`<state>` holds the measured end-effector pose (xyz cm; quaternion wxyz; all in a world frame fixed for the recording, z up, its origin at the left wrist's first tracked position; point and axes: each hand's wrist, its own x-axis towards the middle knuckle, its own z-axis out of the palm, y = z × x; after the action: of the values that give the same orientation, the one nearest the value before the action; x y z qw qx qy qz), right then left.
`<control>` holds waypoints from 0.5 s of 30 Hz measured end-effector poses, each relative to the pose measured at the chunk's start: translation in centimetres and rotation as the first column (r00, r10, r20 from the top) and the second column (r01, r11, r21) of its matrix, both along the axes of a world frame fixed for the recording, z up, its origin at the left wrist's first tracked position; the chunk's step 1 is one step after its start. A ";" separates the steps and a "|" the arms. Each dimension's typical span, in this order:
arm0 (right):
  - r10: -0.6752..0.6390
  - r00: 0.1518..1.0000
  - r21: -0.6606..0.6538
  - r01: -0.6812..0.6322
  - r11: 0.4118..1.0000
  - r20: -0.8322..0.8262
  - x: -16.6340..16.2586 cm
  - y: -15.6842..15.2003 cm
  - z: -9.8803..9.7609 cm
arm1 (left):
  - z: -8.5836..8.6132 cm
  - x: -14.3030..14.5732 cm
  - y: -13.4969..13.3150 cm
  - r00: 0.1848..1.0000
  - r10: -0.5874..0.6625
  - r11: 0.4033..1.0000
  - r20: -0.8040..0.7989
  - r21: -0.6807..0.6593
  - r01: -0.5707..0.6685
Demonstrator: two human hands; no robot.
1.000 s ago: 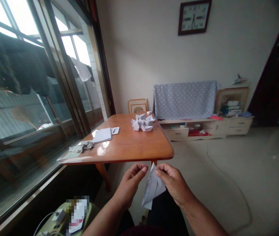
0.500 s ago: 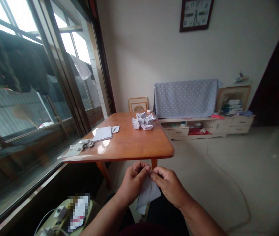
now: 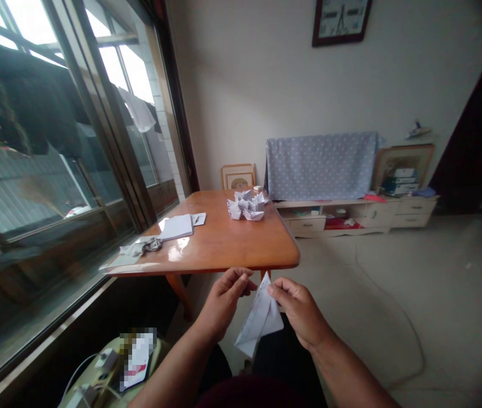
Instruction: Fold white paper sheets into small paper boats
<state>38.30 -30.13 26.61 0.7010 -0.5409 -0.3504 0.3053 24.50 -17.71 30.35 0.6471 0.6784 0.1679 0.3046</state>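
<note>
Head | folded paper [image 3: 262, 324]: likely light, bendy, tears; pinch folds | right fingers [image 3: 275, 290] pinch near tip | left fingers [image 3: 237, 287]: can't tell

I can see a glossy orange-brown wooden tabletop [image 3: 228, 249] with rounded corners, shining with window light near its left side. Toward the far right, a bunch of folded white paper pieces [image 3: 245, 207], all points and creases, sits huddled together. A small pale box [image 3: 258, 188] stands just behind them by the far edge. Over on the window side lies a stack of white paper [image 3: 176, 227], a smaller sheet [image 3: 199, 219] beside it, and nearer, a crumpled grey cloth [image 3: 151, 245].
</note>
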 end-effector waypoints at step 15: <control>-0.080 0.824 0.074 0.146 0.987 -0.561 1.6 1.3 -1.7 | 0.9 -2.0 -1.2 0.933 -0.354 0.930 0.065 0.134 0.343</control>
<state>39.94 -28.82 24.87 0.8190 -0.4077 -0.1154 0.3870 22.49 -18.89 31.21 0.6557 0.7210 -0.0025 0.2240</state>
